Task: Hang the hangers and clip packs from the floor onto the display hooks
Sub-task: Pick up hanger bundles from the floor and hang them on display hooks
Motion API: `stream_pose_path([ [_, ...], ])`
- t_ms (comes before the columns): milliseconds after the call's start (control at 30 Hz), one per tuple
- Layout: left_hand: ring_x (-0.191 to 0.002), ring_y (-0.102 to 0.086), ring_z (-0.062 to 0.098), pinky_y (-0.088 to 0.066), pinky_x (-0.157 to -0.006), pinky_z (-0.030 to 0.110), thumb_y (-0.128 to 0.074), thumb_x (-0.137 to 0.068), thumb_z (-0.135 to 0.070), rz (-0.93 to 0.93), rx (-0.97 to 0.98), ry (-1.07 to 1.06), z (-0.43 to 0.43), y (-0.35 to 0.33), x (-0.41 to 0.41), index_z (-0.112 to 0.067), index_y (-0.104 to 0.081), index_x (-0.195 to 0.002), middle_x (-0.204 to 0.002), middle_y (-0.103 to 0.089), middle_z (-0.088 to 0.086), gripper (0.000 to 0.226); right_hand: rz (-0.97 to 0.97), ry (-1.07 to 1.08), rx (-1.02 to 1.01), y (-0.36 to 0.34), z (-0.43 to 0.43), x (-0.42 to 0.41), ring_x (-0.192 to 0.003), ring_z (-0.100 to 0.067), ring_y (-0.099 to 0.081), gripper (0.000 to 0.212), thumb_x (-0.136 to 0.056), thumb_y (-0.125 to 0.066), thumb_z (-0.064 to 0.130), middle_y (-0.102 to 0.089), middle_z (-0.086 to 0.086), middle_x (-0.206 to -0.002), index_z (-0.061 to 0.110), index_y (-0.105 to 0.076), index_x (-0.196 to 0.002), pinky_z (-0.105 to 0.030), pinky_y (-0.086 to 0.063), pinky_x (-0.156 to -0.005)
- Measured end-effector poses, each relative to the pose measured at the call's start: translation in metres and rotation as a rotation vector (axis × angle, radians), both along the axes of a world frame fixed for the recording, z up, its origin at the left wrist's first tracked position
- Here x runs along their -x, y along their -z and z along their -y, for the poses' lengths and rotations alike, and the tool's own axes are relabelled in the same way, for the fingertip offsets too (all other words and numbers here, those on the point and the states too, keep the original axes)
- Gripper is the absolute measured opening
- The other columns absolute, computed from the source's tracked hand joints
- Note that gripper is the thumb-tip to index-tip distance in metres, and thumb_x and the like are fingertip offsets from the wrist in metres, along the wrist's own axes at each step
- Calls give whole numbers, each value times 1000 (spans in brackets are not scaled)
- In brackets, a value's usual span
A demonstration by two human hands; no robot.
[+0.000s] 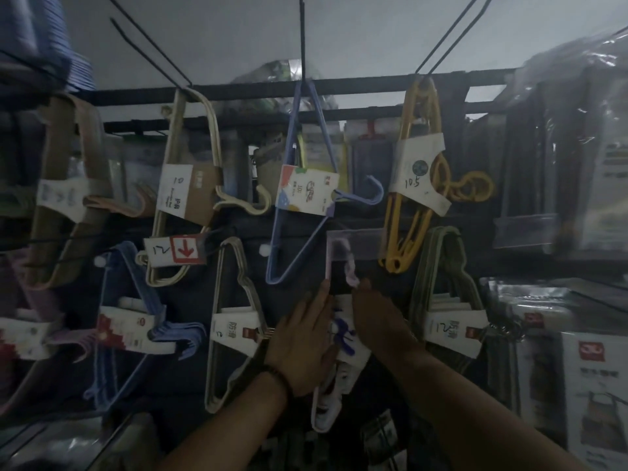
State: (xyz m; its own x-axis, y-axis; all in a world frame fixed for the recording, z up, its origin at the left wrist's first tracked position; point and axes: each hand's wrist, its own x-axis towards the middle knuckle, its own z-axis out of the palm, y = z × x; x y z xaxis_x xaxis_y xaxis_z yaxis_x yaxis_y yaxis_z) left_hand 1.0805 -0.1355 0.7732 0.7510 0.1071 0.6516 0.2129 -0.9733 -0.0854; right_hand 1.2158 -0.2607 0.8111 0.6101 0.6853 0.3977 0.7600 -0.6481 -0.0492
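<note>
A bundle of pale lilac hangers (pixel 339 379) with a white paper band hangs upright at the centre of the display wall, its top near a clear price-tag holder (pixel 353 244). My left hand (pixel 302 341) presses flat against the bundle's left side, fingers pointing up. My right hand (pixel 377 317) holds the bundle's right side near its upper part; its fingers are partly hidden behind the pack. Whether the bundle's top sits on a hook is hidden in the dim light.
Other hanger bundles hang all around: beige (pixel 190 185), blue (pixel 306 185), yellow (pixel 418 171), grey-white (pixel 238 321), blue lower left (pixel 136 328), olive green (pixel 448 300). Boxed and bagged goods (pixel 577 368) fill the right. Long black hooks (pixel 302 35) jut out overhead.
</note>
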Motion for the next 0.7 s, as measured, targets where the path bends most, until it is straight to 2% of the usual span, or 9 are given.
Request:
stream_pose_path([
  [67,-151,-28,25,-50,-105,46,-50,-98,-54,-26,23,-8,-2,1,-3,-22,-11,-167,-170,26,-14,84,31,36,-59,-3,-4,-7,-133,-32,-57,55,-114,-32,23,-50,-19,-153,2,-15,-162,-41,-50,-108],
  [133,-147,-34,25,-53,-100,45,-53,-97,-53,-64,18,0,-2,-5,0,-26,-30,-162,-172,21,-13,73,49,26,-138,-1,-7,-14,-112,-29,-69,56,-109,-46,33,-65,-12,-133,7,-28,-155,-42,-59,-90],
  [200,-143,-38,20,-51,-104,42,-52,-96,-50,-75,48,19,1,-11,12,-31,-49,-148,-174,-5,-8,56,-6,25,-216,6,-6,-16,-100,-26,-71,49,-107,-46,44,-68,-9,-120,14,-38,-144,-42,-61,-81],
  [300,-131,-48,9,-48,-104,33,-50,-98,-51,-65,170,17,12,-9,54,-37,-64,-128,-148,-51,-15,36,117,73,-439,20,1,-1,-85,-18,-66,39,-102,-40,55,-65,-4,-106,21,-49,-120,-29,-53,-64],
  [367,-114,-55,1,-52,-94,27,-51,-98,-55,-119,275,-60,22,2,100,-42,-63,-121,-125,-59,-24,29,125,-37,-614,32,13,31,-86,-17,-64,28,-100,-46,49,-62,-1,-105,25,-51,-114,-32,-53,-64],
  [433,-98,-61,-3,-57,-85,30,-52,-95,-60,-222,433,-158,33,16,158,-43,-62,-116,-110,-66,-23,29,76,-257,-739,53,29,71,-79,-15,-59,12,-99,-46,41,-60,6,-93,31,-52,-105,-32,-49,-61],
  [500,-88,-64,-2,-58,-79,32,-52,-93,-64,-320,551,-260,43,37,220,-43,-61,-111,-100,-69,-21,29,21,-431,-693,77,38,115,-63,-6,-50,5,-99,-45,39,-50,16,-78,42,-45,-95,-31,-42,-51],
  [567,-86,-66,0,-59,-78,32,-52,-94,-66,-385,644,-378,55,68,287,-43,-60,-110,-98,-69,-20,29,-153,-607,-538,104,35,164,-57,-7,-51,10,-99,-46,39,-50,15,-73,45,-44,-91,-35,-46,-48],
  [700,-89,-69,0,-56,-76,22,-53,-98,-57,-368,814,-616,82,143,430,-42,-65,-112,-96,-71,-20,24,-460,-898,-124,167,13,289,-64,-10,-60,11,-101,-52,40,-61,8,-74,38,-56,-92,-41,-53,-61],
])
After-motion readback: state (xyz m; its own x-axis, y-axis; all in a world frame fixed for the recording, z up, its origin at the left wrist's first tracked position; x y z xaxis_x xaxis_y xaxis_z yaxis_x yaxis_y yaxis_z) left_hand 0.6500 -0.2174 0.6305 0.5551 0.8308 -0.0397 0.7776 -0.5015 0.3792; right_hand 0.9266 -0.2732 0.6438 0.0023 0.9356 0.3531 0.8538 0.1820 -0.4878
